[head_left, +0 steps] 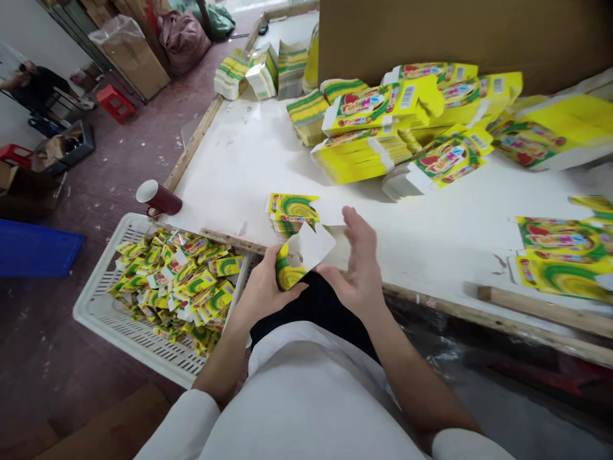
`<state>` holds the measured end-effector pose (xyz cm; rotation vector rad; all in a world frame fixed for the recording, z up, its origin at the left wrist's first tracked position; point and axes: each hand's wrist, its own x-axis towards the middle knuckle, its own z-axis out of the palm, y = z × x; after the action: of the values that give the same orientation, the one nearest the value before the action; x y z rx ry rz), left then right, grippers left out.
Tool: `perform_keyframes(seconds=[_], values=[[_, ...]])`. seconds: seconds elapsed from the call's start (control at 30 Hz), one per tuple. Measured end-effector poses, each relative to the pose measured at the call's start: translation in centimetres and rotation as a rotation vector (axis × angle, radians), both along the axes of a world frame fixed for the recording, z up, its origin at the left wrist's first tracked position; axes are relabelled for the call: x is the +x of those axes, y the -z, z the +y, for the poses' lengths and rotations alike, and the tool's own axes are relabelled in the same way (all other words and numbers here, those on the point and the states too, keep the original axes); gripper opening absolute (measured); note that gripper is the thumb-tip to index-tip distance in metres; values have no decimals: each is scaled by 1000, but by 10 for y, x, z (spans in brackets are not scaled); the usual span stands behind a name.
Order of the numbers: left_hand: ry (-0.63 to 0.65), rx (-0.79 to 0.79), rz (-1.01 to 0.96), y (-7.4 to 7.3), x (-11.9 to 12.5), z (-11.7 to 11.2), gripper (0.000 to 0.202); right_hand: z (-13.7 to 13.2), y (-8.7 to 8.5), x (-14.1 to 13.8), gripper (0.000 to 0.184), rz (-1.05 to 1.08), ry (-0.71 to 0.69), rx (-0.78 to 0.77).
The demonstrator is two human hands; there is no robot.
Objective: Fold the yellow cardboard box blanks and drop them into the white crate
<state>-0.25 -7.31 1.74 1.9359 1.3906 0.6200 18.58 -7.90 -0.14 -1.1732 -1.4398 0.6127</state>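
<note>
A small yellow and green carton (290,267) with white flaps sticking out is gripped by my left hand (266,289) over the table's front edge. Its upper end stands unfolded, showing the white inside. My right hand (358,271) is just to the right of the flaps, fingers apart, holding nothing. Behind the carton, a short stack of flat cartons (293,207) lies on the white table (230,163). To my left, a white plastic basket (103,287) holds many folded cartons (182,275).
Bundles of flat cartons (364,153) are heaped at the back, with more cartons (560,249) at right. A maroon mug (165,199) stands on the table's left corner. A wooden stick (536,310) lies near the front edge. A person (36,83) sits far left, near a red stool (116,102).
</note>
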Motion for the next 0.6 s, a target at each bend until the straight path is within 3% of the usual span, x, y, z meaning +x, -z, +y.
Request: perform_keyframes(seconds=[0.13,0.23,0.3,0.43,0.53,0.6], values=[[-20,134,18,8,3,-4,83,3,13,-10,49,481,-351,-409],[127,172,-21,9,3,-5,87,5,14,-17,45,634,-478,-582],[202,174,-40,10,4,-6,85,5,15,-20,50,664,-498,-592],[179,200,-37,16,4,-6,67,4,23,-20,72,634,-502,-521],[189,130,-4,22,2,-1,65,-2,25,-18,83,405,-477,-358],[206,109,-33,25,2,2,64,-6,22,-16,75,153,-483,-245]])
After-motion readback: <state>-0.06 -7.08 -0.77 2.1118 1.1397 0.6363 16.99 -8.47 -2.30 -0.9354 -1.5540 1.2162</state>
